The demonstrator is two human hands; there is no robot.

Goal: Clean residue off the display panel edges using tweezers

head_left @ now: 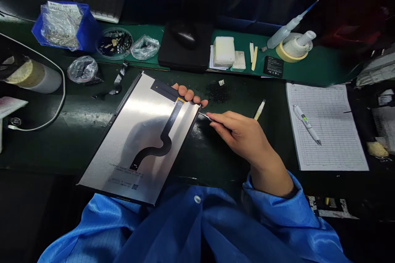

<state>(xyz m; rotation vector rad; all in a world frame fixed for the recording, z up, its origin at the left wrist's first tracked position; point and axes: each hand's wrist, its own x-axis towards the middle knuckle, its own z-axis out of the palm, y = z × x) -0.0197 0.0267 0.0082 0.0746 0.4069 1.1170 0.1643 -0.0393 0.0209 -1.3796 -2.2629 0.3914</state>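
Note:
A tablet-sized LCD panel (129,131) is tilted in front of me, its silvery back facing up. A black flex cable (166,137) curves over that back from an orange-edged connector near the upper edge. My left hand (189,94) is closed on the panel, its fingertips curled over the upper right edge and the rest hidden behind it. In a pinch, my right hand (242,133) holds a thin pointed metal tool (206,116), mostly covered by the fingers. The tool's tip is at the panel's right edge; whether it touches I cannot tell.
Dark crumbs (217,92) lie on the bench beyond the panel. Along the back are a blue bin (88,28), a round dish of small parts (114,44), a mouse (184,35), white sponge blocks (224,51) and bottles (282,35). A pen (307,124) rests on lined paper (333,144) at right.

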